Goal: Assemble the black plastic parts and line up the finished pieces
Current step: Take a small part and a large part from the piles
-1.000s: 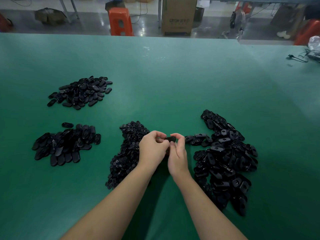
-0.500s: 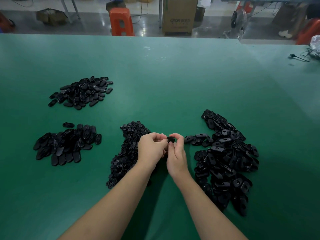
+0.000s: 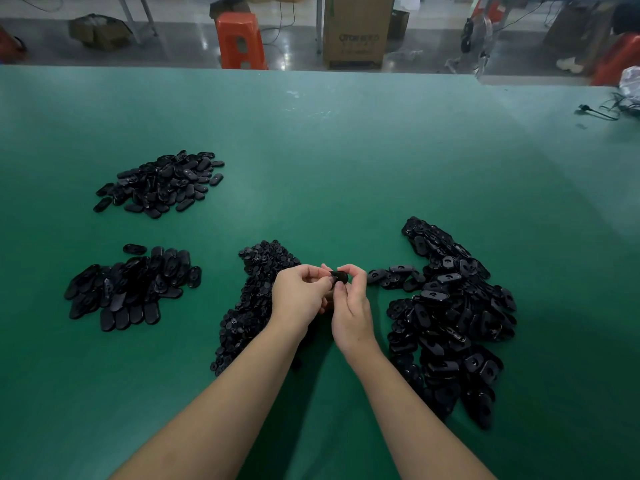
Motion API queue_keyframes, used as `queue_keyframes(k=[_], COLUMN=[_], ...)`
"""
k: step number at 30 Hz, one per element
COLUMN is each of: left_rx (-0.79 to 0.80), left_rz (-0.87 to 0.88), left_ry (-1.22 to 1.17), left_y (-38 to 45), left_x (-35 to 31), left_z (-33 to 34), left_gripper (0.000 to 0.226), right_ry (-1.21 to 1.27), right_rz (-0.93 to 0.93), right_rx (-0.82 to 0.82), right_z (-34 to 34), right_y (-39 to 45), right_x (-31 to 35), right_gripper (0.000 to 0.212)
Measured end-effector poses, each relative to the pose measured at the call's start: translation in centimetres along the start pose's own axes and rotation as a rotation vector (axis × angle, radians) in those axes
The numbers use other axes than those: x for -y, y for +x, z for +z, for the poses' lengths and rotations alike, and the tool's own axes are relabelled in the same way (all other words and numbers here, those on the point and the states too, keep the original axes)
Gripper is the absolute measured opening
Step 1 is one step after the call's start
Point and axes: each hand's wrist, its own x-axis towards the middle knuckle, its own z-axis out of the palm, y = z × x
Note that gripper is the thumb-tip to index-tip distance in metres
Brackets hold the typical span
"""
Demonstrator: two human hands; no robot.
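Clearly mid-job: the left hand (image 3: 300, 293) and right hand (image 3: 351, 306) both pinch one black part (image 3: 339, 277) above the counter (image 3: 346, 161). Two finished-looking heaps (image 3: 133, 287) lie at nine o'clock; large unassembled piles (image 3: 446, 317) remain at three.

Green table (image 3: 346, 150) carrying four black heaps.
Two heaps of oval pieces are lying at the left, one far (image 3: 161, 183), one near (image 3: 130, 287). A heap of small parts (image 3: 251, 303) is sitting at centre, a big heap of shells (image 3: 450, 313) at the right. A cable (image 3: 597, 111) is lying far right.
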Motion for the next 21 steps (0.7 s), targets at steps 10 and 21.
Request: queue_keyframes(k=[10,21], left_rx=[0.024,0.087], left_rz=[0.042,0.224], left_ry=[0.029,0.413], left_y=[0.0,0.7], left_x=[-0.4,-1.4], left_z=[-0.4,-1.0], left_gripper=[0.005,0.009], right_ry=[-0.022,0.096], right_rz=[-0.011,0.007], right_rx=[0.002,-0.023], right_z=[-0.1,0.0], right_y=[0.0,0.0], right_x=[-0.1,-0.3], right_gripper=[0.028,0.018])
